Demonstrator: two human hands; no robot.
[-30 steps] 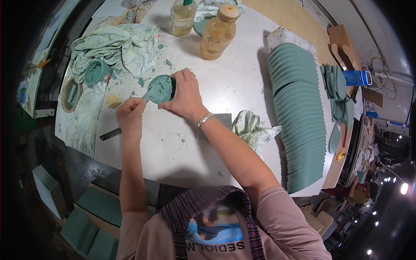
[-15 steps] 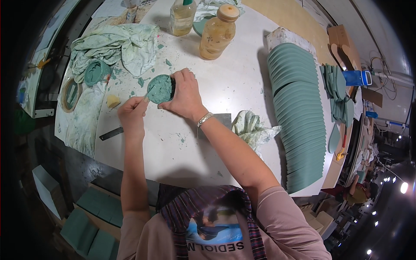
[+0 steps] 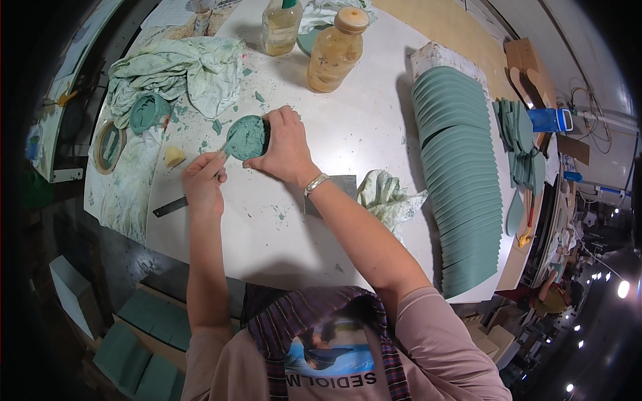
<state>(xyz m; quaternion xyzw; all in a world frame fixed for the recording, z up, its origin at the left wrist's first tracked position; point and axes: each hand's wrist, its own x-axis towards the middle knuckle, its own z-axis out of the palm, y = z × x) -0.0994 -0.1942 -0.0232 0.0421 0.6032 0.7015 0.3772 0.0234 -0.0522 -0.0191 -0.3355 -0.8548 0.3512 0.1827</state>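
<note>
My right hand is wrapped round a small dark-sided tub of lumpy green paste, tilted toward me. In my left hand, thumb and fingers pinch a thin stick-like tool; its green-smeared end meets the paste at the tub's left rim. My fingers hide most of that tool, so its exact kind does not show. Below my left hand lies a dark flat metal strip, partly covered by the wrist. A yellow sponge piece sits just left of the same hand.
Long curved green pieces stand in a row on the right. Two liquid-filled bottles, one clear and one amber-capped, stand at the back. Stained cloths, a tape roll and a paste-coated round lid lie left.
My left hand has turned and its fingers have shifted slightly at the tub's rim, with the tool still pinched. My right hand and the tub stay put.
</note>
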